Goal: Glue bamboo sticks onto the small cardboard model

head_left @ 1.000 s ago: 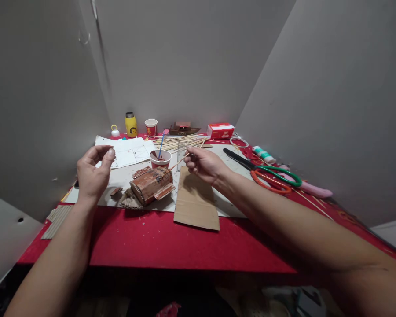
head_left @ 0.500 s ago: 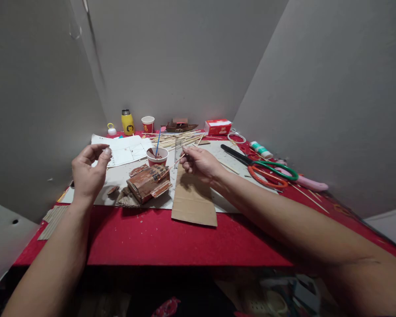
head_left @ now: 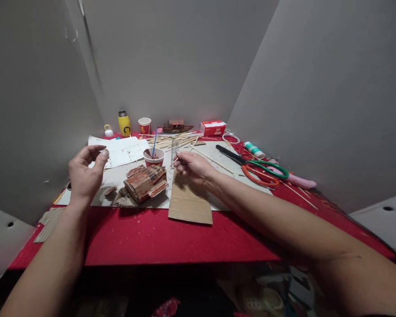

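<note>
My right hand (head_left: 192,167) pinches a thin wooden stick (head_left: 172,164) between thumb and fingers. The stick slants down left toward a brown-painted cardboard model (head_left: 145,182); whether its tip touches the model I cannot tell. Flaps stick out from the model's sides, and bare corrugated cardboard shows at its near end. My left hand (head_left: 87,174) is raised to the left of the model, thumb and fingers apart, holding nothing. Under my right hand lies a plain cardboard strip (head_left: 190,204). Just behind the model stands a paper cup (head_left: 154,156) with brown paint and a blue-handled brush (head_left: 154,143).
Large scissors (head_left: 251,165) lie on the right, near a white-and-green bottle (head_left: 254,150). Behind are a bundle of sticks (head_left: 174,140), a model boat (head_left: 176,126), a red box (head_left: 213,128), another cup (head_left: 144,126) and a yellow bottle (head_left: 124,124). A drawn sheet (head_left: 119,154) lies left.
The view has swung slightly to the right, so everything sits a little further left. Both hands keep nearly the same pose, and my right hand still holds the stick.
</note>
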`<control>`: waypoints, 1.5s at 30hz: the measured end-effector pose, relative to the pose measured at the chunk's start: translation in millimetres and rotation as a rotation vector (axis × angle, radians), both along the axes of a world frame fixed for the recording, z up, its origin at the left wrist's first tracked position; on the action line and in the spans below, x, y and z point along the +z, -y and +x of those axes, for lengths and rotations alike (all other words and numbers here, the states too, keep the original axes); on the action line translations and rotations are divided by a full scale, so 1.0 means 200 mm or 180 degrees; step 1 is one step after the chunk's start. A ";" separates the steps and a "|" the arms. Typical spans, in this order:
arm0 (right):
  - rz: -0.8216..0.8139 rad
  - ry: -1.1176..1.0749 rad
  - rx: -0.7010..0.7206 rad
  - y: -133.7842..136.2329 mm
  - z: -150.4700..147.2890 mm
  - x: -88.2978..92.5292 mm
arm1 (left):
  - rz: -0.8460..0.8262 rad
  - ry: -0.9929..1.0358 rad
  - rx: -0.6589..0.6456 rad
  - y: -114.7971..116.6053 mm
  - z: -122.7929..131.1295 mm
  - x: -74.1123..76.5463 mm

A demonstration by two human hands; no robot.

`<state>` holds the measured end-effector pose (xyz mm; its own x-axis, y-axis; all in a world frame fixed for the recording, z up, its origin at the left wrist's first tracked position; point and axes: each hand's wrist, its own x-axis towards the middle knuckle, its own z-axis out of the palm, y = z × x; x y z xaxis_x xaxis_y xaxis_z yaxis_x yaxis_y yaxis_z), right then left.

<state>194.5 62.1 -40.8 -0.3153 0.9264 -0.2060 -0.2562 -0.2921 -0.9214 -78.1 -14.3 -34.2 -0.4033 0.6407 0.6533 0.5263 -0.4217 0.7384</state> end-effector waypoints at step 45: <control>0.0220 -0.0268 0.0351 -0.01 0.11 -0.12 | -0.0151 -0.0082 0.0171 0.02 0.03 0.01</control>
